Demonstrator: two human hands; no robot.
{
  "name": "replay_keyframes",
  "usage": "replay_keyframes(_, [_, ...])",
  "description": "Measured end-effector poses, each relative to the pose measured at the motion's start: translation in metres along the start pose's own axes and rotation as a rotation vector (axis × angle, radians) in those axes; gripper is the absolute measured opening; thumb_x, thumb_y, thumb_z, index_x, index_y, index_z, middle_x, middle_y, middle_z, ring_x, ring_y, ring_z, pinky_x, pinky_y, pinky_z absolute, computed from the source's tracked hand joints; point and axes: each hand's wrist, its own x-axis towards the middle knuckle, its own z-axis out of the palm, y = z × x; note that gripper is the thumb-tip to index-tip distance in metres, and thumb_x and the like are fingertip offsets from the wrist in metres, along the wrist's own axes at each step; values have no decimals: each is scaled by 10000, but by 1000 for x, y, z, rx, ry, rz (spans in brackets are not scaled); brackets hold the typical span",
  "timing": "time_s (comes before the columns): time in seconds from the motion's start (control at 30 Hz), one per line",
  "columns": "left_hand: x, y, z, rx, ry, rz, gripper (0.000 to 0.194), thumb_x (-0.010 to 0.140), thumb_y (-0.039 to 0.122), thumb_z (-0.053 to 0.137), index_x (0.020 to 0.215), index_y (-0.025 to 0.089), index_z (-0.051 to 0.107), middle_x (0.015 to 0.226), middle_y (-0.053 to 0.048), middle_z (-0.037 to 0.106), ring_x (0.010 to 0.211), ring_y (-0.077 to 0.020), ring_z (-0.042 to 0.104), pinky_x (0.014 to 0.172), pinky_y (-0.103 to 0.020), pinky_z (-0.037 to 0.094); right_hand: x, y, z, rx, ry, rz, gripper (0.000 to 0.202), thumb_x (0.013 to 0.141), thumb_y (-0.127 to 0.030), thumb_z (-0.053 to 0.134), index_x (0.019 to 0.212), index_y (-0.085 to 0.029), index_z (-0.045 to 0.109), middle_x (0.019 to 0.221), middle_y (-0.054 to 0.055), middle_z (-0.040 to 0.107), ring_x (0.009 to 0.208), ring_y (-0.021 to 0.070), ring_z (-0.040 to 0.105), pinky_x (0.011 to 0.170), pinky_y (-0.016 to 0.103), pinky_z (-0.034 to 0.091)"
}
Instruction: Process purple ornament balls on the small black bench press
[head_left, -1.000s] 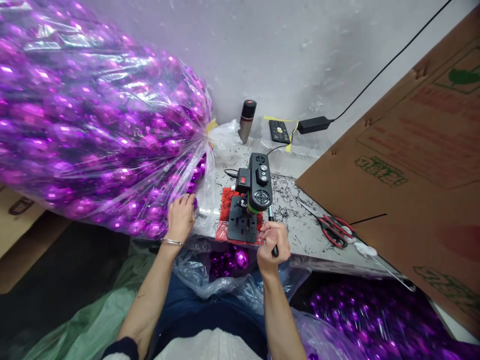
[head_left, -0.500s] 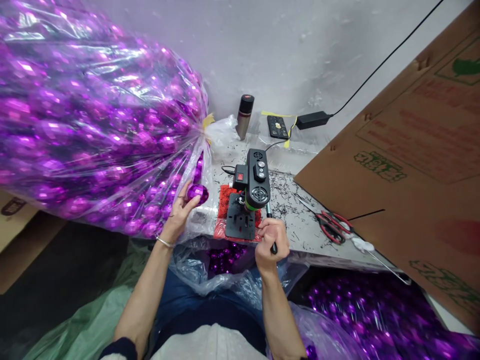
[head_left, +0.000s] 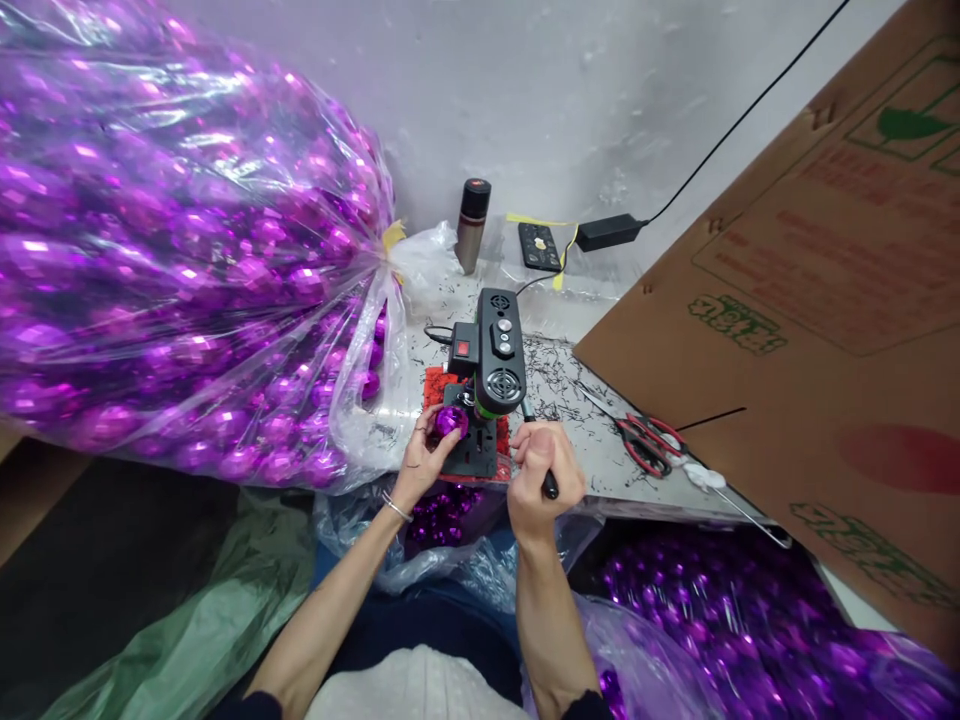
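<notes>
My left hand [head_left: 424,458] holds a shiny purple faceted ball [head_left: 451,422] between thumb and fingers, over the black base plate [head_left: 471,455] of a small bench drill press. The black drill press [head_left: 500,350] has a red switch on its left side, and its head hides the spot where the tool meets the plate. My right hand [head_left: 541,478] is closed around the black-tipped lever [head_left: 550,486] at the machine's right. Under the base lies a red cloth [head_left: 435,383].
A large clear bag of purple balls [head_left: 187,270] fills the left. Behind stand a flask [head_left: 472,226], a phone [head_left: 538,246] and a power adapter [head_left: 609,232]. Red-handled scissors [head_left: 646,445] and a cardboard box [head_left: 795,300] are at the right. Black shavings litter the table [head_left: 600,465].
My left hand has moved right with the purple ball, from beside the bag to over the base plate. My right hand stays on the lever. The view has shifted slightly.
</notes>
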Motion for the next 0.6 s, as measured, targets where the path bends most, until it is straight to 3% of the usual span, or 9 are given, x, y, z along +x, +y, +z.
replay_keyframes(0.27, [-1, -12, 7, 380, 19, 206, 510, 847, 394, 815, 1292, 230, 627, 1254, -113, 726, 1217, -292, 668, 1092, -480, 507, -10, 6, -5, -36, -35, -20, 298, 1006, -119, 467, 733, -221, 523, 670, -21, 578, 633, 121, 586, 598, 281, 449])
replay_keyframes(0.6, [-6, -8, -2, 611, -114, 409, 561, 883, 412, 798, 1365, 242, 568, 1294, -98, 735, 1210, -290, 700, 1211, -548, 408, -15, 7, -6, -68, -53, -24, 281, 1008, -136, 461, 751, -224, 534, 676, -15, 571, 632, 127, 580, 583, 288, 437])
